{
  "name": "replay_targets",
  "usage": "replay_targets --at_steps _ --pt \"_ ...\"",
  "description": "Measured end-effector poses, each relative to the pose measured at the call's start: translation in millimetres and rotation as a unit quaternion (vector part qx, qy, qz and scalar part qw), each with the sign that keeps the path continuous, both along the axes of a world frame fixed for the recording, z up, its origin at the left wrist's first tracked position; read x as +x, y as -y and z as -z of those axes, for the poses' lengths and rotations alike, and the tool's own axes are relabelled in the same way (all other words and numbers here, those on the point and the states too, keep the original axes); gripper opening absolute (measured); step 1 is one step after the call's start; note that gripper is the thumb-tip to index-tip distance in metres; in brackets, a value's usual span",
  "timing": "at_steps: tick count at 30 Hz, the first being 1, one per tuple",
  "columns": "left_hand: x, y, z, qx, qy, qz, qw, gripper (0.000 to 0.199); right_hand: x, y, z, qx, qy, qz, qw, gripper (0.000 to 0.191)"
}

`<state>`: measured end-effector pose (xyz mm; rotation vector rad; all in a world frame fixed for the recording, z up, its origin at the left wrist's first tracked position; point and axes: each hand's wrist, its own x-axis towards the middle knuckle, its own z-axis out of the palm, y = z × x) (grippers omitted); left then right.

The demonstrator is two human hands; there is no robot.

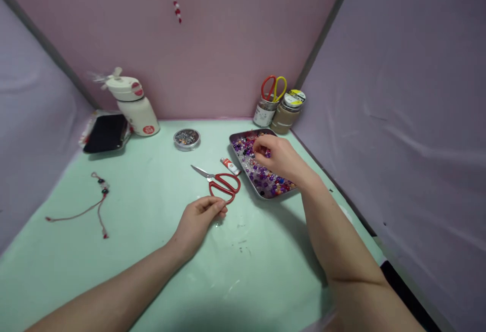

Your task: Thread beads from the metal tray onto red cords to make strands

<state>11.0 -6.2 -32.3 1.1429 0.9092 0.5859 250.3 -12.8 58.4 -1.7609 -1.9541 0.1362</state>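
My left hand (201,220) is closed just below the red handles of the scissors (224,186), thumb and fingertips pressed together. What it pinches is too small to make out. Over the bead tray (261,195) hangs my right hand (277,157), its fingers curled together above the purple, clear and red beads; anything between them is hidden. The scissors lie with their blades pointing up and left. Between the scissors and the tray rests a small red-and-white tube (230,166).
A round clear case (187,139) sits at the back middle. Behind the tray stand a jar with scissors (265,113) and a brown jar (285,117). At left are a white bottle (138,114), a black tray (106,133) and a beaded cord (102,200).
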Motion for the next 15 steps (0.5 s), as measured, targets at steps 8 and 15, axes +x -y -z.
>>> replay_targets --at_steps 8,15 --pt "1 1 -1.1 -0.003 0.043 -0.008 0.999 0.031 -83 41 43.8 -0.013 -0.461 0.024 0.887 0.006" --pt "0 -1 4.5 0.024 0.054 0.0 0.998 0.029 -97 42 73.8 -0.003 -0.613 0.078 0.786 0.012"
